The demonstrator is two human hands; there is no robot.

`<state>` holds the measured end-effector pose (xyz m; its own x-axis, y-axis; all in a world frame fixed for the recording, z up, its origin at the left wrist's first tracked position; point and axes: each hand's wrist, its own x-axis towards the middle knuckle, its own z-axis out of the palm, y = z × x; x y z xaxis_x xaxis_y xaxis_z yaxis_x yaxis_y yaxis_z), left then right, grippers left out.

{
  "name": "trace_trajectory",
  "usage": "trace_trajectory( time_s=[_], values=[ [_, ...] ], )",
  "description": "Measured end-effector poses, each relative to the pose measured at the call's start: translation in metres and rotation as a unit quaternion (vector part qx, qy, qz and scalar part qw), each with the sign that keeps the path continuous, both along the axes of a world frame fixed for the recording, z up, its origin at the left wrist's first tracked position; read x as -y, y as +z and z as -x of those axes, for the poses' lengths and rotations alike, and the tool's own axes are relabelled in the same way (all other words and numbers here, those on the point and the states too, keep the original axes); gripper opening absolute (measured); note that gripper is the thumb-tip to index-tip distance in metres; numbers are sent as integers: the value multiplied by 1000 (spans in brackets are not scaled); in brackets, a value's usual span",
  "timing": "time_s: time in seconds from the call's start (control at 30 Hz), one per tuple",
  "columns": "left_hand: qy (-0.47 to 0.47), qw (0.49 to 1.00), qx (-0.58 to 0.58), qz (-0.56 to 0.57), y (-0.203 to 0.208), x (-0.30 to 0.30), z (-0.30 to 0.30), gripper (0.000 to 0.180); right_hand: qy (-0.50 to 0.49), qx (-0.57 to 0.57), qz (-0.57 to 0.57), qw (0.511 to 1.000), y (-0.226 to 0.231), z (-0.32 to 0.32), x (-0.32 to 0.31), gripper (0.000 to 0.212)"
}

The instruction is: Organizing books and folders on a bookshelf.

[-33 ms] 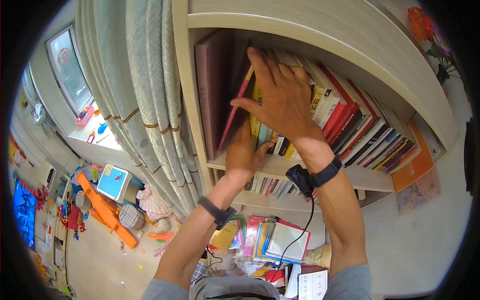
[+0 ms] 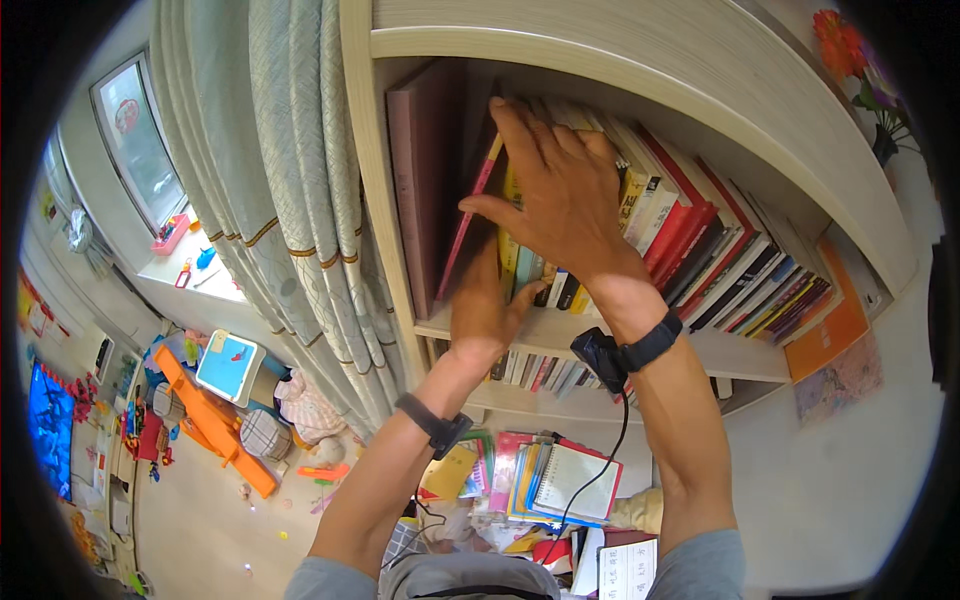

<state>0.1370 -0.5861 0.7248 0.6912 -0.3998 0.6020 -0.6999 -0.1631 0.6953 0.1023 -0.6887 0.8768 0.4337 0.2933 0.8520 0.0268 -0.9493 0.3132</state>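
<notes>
My right hand (image 2: 560,185) lies spread over the left end of a row of upright books (image 2: 735,265) on a pale wooden shelf (image 2: 740,363). Its fingers rest across the upper part of the books. The thumb reaches left onto the spine of a thin pink book (image 2: 470,230), which leans right. Lower down, my left hand (image 2: 480,310) points its fingers up into the space beside the pink book, with the tips hidden. Its thumb stands apart, near the bottom of the spines. A large mauve book (image 2: 407,190) stands against the left side panel.
Curtains (image 2: 315,190) hang left of the bookcase. A lower shelf holds more books (image 2: 545,373). Notebooks (image 2: 578,480) and papers lie below, with a black cable (image 2: 600,478) running from my right wrist. An orange toy slide (image 2: 212,418) stands at lower left.
</notes>
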Motion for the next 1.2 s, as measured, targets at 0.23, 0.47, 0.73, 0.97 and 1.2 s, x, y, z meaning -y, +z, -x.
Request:
trace_trajectory(
  time_s=[0.23,0.47,0.73,0.97,1.2],
  values=[
    [-7,996,25,86,-1,-5,-6,60,16,-10,15,1000,1,0,4,97],
    [-8,999,17,38,-6,-23,-11,48,-27,-45,11,999,3,3,3,101],
    [26,997,77,7,-1,-26,-10,41,-21,-56,21,998,5,13,3,103],
    [56,996,75,13,-2,-28,-17,37,-37,-75,15,996,5,12,5,83],
    [85,995,46,-9,16,-14,-21,41,-19,-74,0,997,-1,6,7,57]
  ],
)
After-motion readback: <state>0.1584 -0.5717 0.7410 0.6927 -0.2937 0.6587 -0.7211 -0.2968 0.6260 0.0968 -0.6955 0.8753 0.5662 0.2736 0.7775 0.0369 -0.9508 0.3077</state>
